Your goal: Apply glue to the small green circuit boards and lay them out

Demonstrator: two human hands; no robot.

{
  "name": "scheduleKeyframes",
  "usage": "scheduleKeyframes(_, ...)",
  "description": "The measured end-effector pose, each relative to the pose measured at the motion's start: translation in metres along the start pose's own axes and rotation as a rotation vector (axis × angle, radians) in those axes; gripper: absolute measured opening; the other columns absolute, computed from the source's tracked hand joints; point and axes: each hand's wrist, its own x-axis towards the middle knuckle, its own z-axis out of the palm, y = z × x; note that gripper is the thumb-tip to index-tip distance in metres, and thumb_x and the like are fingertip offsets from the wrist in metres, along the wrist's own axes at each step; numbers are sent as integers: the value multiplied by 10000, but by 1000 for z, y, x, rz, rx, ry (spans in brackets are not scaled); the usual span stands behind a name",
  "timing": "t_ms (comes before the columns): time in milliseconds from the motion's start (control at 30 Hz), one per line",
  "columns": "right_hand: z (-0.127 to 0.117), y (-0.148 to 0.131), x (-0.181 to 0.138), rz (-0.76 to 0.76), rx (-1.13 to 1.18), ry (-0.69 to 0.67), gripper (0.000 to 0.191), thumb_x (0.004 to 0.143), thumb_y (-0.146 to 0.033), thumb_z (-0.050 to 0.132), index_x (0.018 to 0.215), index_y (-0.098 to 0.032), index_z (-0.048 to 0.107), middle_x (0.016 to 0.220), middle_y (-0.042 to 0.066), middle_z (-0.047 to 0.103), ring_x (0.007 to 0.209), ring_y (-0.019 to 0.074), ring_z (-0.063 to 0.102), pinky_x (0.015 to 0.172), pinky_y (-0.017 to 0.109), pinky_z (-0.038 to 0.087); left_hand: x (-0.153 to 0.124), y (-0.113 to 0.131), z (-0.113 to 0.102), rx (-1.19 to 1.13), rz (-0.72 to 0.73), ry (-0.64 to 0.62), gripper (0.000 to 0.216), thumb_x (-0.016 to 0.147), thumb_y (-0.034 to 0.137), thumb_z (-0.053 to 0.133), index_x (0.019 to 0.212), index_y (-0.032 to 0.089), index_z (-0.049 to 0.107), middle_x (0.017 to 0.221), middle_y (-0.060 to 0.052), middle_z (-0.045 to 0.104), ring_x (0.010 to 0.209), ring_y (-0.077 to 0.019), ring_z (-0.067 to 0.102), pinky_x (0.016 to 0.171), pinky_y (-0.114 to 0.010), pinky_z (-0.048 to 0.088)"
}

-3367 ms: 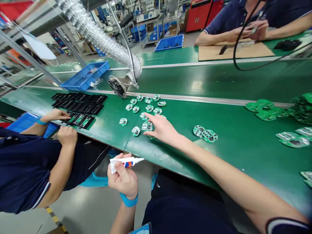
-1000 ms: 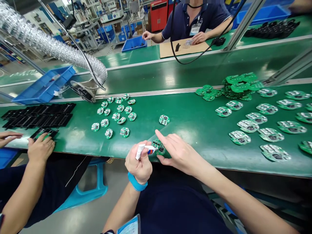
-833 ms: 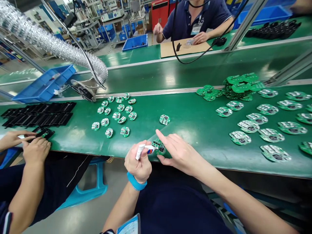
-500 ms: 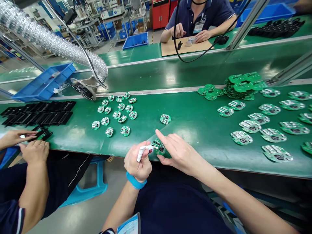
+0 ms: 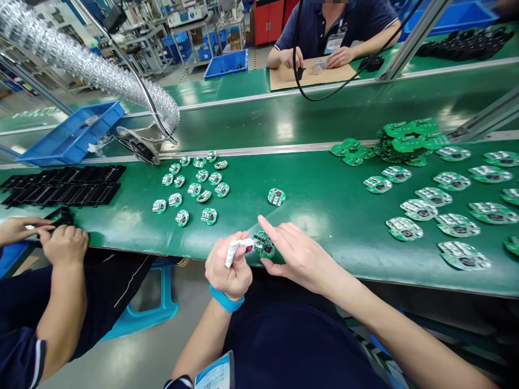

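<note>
Left hand [image 5: 228, 267] pinching a slim white squeeze tube [image 5: 234, 249] tight; right hand [image 5: 302, 254] open, thumb on a round green PCB [image 5: 264, 245] w/ silver pads, right by the tube tip.

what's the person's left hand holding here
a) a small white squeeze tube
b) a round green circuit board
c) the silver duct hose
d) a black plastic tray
a. The left hand pinches the small white squeeze tube between thumb and fingers, its nozzle end next to a round green circuit board.
</note>
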Motion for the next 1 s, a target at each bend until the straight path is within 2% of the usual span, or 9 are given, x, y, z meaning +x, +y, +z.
scheduleKeyframes(167, -1, -1, 1, -8, 7, -4, 854, 1008, -176, 548, 1689, -22, 57, 992, 138, 676, 873, 288, 607, 778, 447, 596, 3, 7, 6, -39, 43, -8, 157, 1038, 249, 622, 1134, 167, 716, 912, -50, 803, 767, -177, 796, 679, -278, 626)
scheduleKeyframes(633, 3, -2, -2, 11, 51, -7, 880, 995, -169, 576, 1695, -36, 61, 990, 133, 669, 866, 290, 599, 784, 453, 595, 1, -9, 4, 13, -34, 35, 139, 1020, 236, 644, 1105, 157, 721, 937, -63, 799, 756, -183, 793, 622, -263, 620)
scheduleKeyframes(767, 3, -2, -1, 34, 82, -15, 889, 1003, -196, 592, 1698, -52, 58, 1018, 144, 677, 875, 292, 611, 774, 449, 595, 3, -1, 3, -33, -37, 41, 169, 1030, 250, 629, 1145, 163, 716, 928, -58, 799, 761, -186, 793, 649, -284, 628)
scheduleKeyframes(1000, 2, -2, 0, 63, 115, -34, 927, 1016, -221, 608, 1708, -98, 4, 1037, 143, 680, 871, 285, 612, 759, 434, 596, 0, 19, 7, -84, -1, -37, 186, 1046, 296, 606, 1130, 178, 722, 887, -51, 804, 766, -180, 795, 714, -294, 628)
